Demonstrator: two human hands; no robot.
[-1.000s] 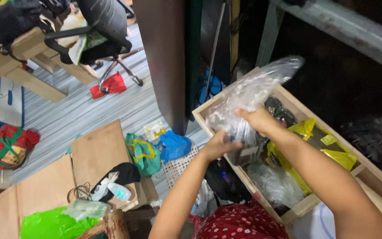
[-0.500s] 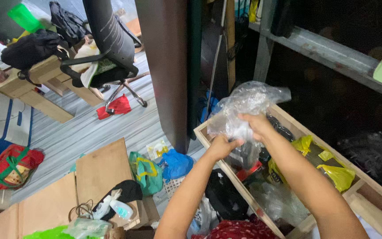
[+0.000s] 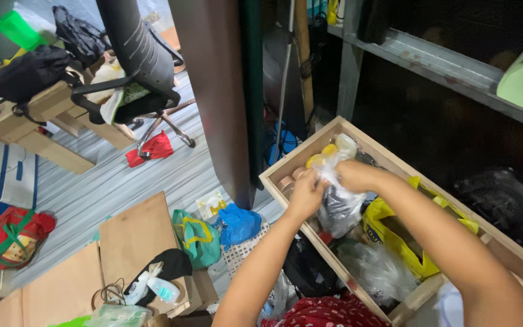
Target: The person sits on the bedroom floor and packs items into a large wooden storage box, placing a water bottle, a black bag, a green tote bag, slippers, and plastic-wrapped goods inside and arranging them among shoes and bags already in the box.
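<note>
Both hands on the clear bag, over the crate's left end.

I see the left hand (image 3: 305, 192) and right hand (image 3: 351, 175) both pinched shut on the neck of the bag (image 3: 338, 206) (dark contents, can't tell what). It hangs inside the crate (image 3: 286, 162), near the left rim, just beside a yellow bag (image 3: 388, 227).

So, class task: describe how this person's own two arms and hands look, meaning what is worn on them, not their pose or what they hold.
Both arms are bare from the lower edge of the picture to the fingers: no sleeves, gloves, watch or bracelets show. The left hand and right hand show no rings that can be made out. Between the arms, low in the view, lies a red garment with small white dots, apparently the person's clothing.
</note>
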